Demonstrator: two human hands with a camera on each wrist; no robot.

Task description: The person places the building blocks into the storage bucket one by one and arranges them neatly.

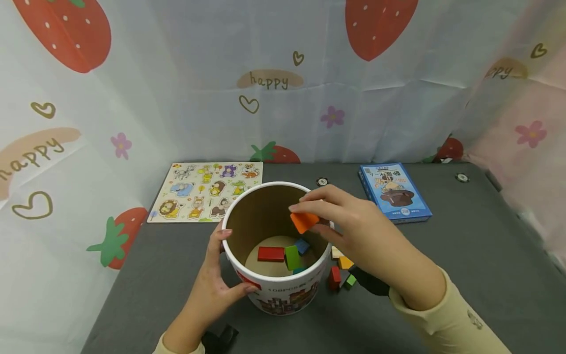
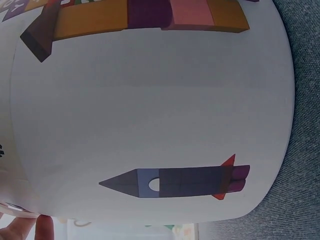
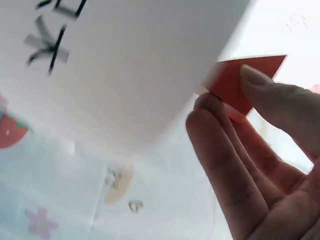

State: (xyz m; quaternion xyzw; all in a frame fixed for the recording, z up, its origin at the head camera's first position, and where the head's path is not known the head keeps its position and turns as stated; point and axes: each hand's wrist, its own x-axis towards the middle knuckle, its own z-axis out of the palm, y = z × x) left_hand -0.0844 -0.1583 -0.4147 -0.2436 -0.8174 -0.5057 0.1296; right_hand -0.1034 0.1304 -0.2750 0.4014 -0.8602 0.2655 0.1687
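My right hand (image 1: 353,221) pinches an orange triangular block (image 1: 304,222) over the mouth of a white-rimmed bucket (image 1: 274,283). In the right wrist view the same triangular block (image 3: 235,82) looks red-orange, held between thumb and fingers beside the bucket's white wall. My left hand (image 1: 212,285) holds the bucket's left side, fingertips at the rim and thumb against the printed front. Inside, on the bucket's floor, lie a red block (image 1: 271,254), a green block (image 1: 292,258), a blue block (image 1: 302,246) and a partly hidden teal one.
Right of the bucket several blocks lie on the grey table, among them a red block (image 1: 334,278) and a small green block (image 1: 350,281). An animal puzzle board (image 1: 205,191) lies back left, a blue box (image 1: 395,191) back right. Two round chips (image 1: 322,182) are near the curtain.
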